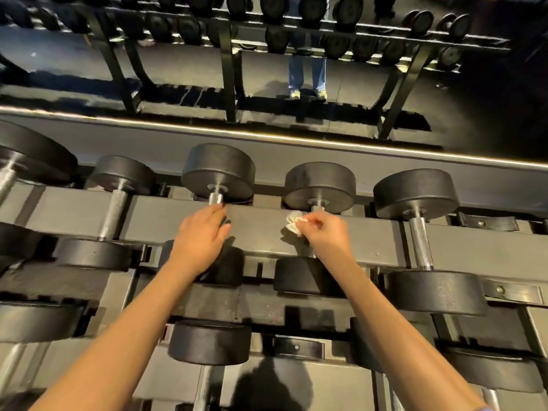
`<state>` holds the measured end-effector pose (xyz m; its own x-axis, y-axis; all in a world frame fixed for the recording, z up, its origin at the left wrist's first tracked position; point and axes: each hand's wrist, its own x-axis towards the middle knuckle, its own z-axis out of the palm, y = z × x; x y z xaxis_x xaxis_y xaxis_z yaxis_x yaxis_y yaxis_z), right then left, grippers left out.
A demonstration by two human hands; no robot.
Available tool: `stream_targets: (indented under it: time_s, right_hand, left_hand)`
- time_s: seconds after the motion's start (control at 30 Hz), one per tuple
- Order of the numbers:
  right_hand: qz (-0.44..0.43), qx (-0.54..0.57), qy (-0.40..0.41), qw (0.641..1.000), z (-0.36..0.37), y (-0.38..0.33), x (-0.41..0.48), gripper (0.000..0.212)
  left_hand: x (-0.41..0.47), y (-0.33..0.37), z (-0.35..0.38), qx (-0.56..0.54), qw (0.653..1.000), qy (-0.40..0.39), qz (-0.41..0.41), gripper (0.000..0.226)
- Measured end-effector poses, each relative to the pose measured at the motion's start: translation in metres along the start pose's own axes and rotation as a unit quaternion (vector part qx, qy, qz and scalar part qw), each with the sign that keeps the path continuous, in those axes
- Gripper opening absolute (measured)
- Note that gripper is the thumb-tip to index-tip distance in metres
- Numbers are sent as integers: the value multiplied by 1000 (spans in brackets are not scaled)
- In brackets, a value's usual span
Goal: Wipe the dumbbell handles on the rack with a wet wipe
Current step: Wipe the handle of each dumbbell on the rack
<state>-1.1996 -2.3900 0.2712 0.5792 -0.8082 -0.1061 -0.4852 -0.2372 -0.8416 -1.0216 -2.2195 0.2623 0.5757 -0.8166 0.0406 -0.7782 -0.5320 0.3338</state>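
Gym mirror (pixel 444 93) runs along the far side, with a dark dumbbell rack (pixel 261 232) below my view.

My right hand (pixel 324 232) has its grip closed on the wet wipe (pixel 292 222), fingers curled and pinching the bunched white cloth. The wipe sits against the left side of the right handle (pixel 318 208), at that handle's far end just below the round head (pixel 320 185). The hand covers most of the bar; a short knurled piece shows above the knuckles.

My left hand (pixel 201 235) lies over the left handle (pixel 216 199), grip closed, fingers curled round the bar and down its right side. Only the far, knurled end shows, running up into a larger black head (pixel 218 173).

Both dumbbells lie across the rack's top tier, handles pointing near to far, their near heads partly hidden under my forearms. To the right, another dumbbell (pixel 421 241) shows its whole knurled handle; to the left, a smaller dumbbell (pixel 114 215) lies slightly tilted. Nearer me, a lower tier carries more black heads (pixel 209 341). The heads look matte and plain; any marks are too faint for me to read.

A bright strip (pixel 267 136) edges the mirror's foot. The glass reflects a rack of dumbbells and a person in blue jeans (pixel 307 69) and light shoes.
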Motion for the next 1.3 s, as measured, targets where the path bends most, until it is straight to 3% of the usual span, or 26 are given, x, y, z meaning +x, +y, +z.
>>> stream_targets:
  time_s: [0.2, 0.37, 0.53, 0.6, 0.8, 0.93, 1.03, 1.2, 1.3]
  right_hand:
    - [-34, 14, -75, 996, 43, -30, 1, 14]
    - [-17, 16, -106, 994, 81, -35, 6, 8]
    - [-47, 45, -35, 997, 120, -46, 24, 7]
    - [-50, 84, -14, 995, 131, -54, 36, 7]
    - [-57, 21, -81, 995, 160, -56, 46, 13]
    - [-97, -39, -170, 980, 150, -47, 30, 13]
    - [-144, -60, -113, 981, 154, -50, 37, 13]
    - [-104, -22, 14, 994, 166, -60, 68, 18]
    - [-144, -48, 2, 988, 170, -50, 54, 16]
  left_hand:
    - [-15, -23, -6, -86, 994, 28, -60, 69]
    - [-12, -26, 3, -175, 966, 69, -179, 48]
    - [-16, -27, 5, -187, 962, 110, -167, 57]
    - [-16, -26, 5, -196, 958, 118, -175, 51]
    - [-18, -24, 3, -217, 950, 134, -181, 46]
    - [-17, -27, 4, -225, 948, 143, -176, 42]
    - [-17, -27, 4, -227, 946, 146, -179, 42]
    - [-19, -25, 4, -222, 943, 154, -195, 43]
    - [-19, -25, 6, -222, 940, 155, -207, 42]
